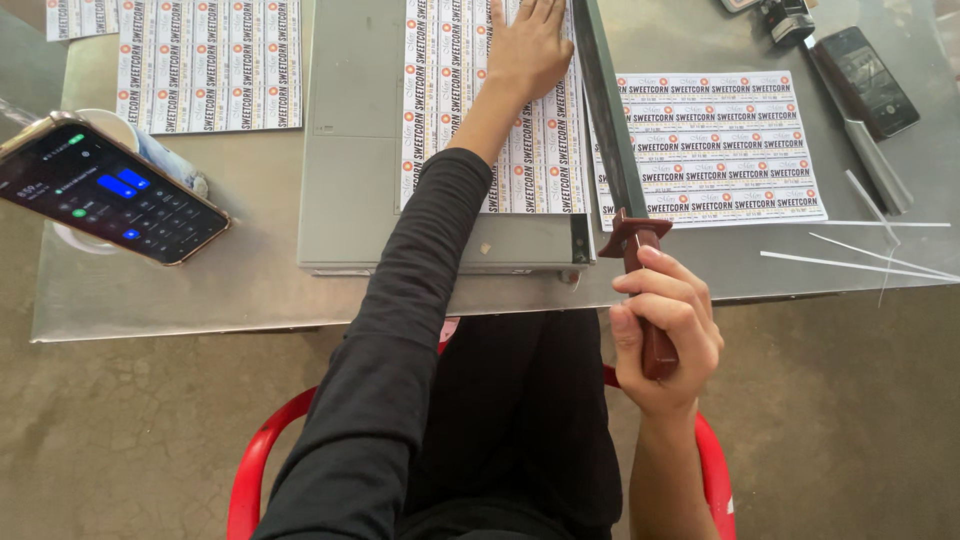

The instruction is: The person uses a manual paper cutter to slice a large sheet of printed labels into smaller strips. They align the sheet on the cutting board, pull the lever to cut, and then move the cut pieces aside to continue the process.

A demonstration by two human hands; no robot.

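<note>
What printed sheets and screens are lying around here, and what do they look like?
Label sheet: on the cutter, under the left hand; white, black-and-orange rows.
Second sheet: right of the blade, same print.
Third sheet: upper left.
Phone: left, lit dark screen, blue buttons.
Dark phone: upper right.

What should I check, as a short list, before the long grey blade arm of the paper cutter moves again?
1. Right hand grips the brown handle: ok.
2. Left hand lies flat on the printed label sheet: ok.
3. Left fingers away from the long grey blade arm: cannot tell, they lie close.
4. Sheet lies on the grey cutter board: ok.
5. Thin paper strips lie beside the cutter: ok.
</note>
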